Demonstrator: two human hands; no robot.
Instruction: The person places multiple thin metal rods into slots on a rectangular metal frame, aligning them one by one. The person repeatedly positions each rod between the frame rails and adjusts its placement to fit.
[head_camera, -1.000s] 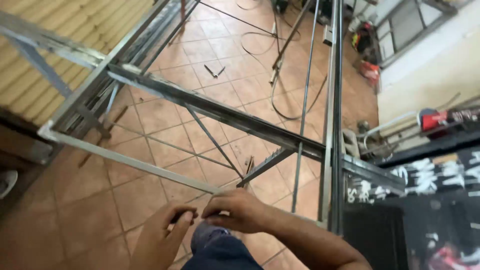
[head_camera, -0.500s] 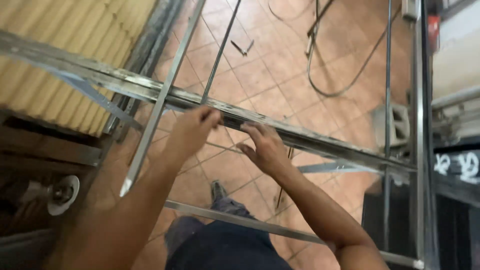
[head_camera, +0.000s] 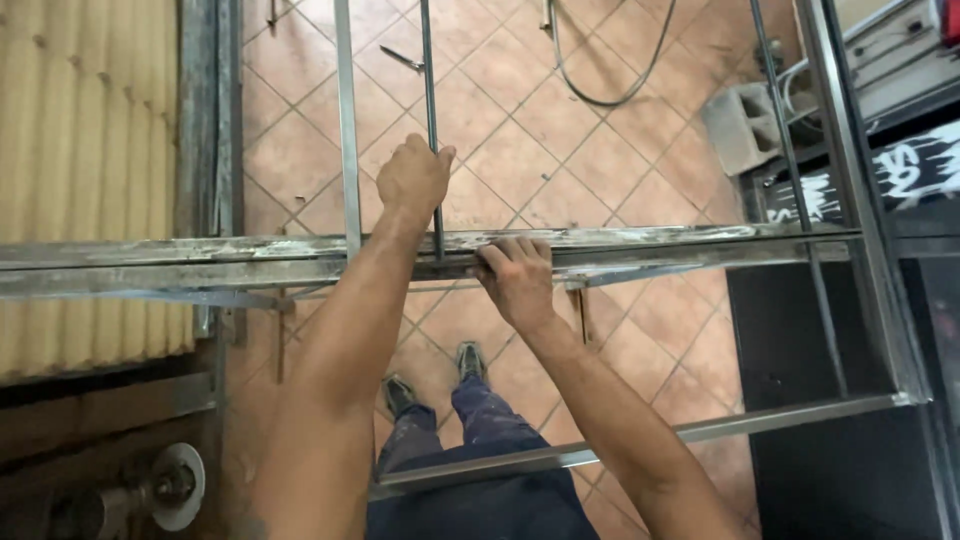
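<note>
A steel frame of square tubes lies in front of me above a tiled floor. My left hand (head_camera: 413, 180) is closed around a thin upright steel rod (head_camera: 428, 70) that runs away from me. My right hand (head_camera: 517, 275) grips the wide horizontal steel bar (head_camera: 200, 262), just right of where the rod meets it. A second, thicker tube (head_camera: 346, 110) runs parallel to the rod on its left. My legs and shoes stand below the frame.
A corrugated yellow sheet (head_camera: 85, 120) stands at the left. A grey concrete block (head_camera: 740, 125) and a black cable (head_camera: 600, 95) lie on the floor at the back. A black table (head_camera: 860, 330) is on the right, a grinder disc (head_camera: 180, 485) bottom left.
The view has swung so the wide bar now lies level. My left hand has moved up from the bar onto the thin rod; my right hand has settled on the bar.
</note>
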